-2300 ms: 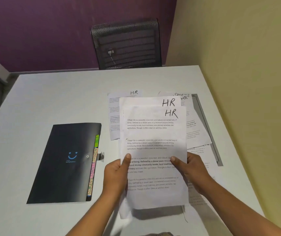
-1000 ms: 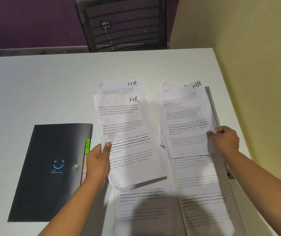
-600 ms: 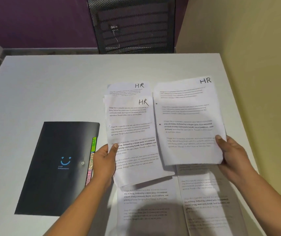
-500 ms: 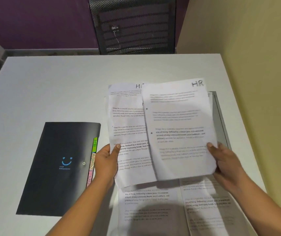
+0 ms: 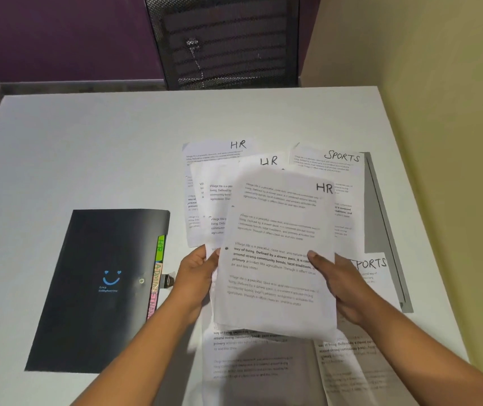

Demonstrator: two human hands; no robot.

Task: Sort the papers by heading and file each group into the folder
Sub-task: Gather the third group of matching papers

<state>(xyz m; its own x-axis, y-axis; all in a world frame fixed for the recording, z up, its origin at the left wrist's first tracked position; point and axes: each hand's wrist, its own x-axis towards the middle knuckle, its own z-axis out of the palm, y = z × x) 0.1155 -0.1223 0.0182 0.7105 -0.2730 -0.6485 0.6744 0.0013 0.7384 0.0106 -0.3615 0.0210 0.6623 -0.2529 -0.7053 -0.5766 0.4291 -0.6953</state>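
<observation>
A stack of HR sheets is held at centre frame, gripped at its left edge by the left hand and at its right by the right hand. Papers beneath are mostly covered, and their lower text is blurred. A black folder lies closed at lower left. Sports sheets lie partly hidden at right.

Folder flat on table, left of the papers. HR stack held between left hand and right hand, over loose sheets. HR sheet behind stack, SPORTS sheets to its right. Chair behind table.
</observation>
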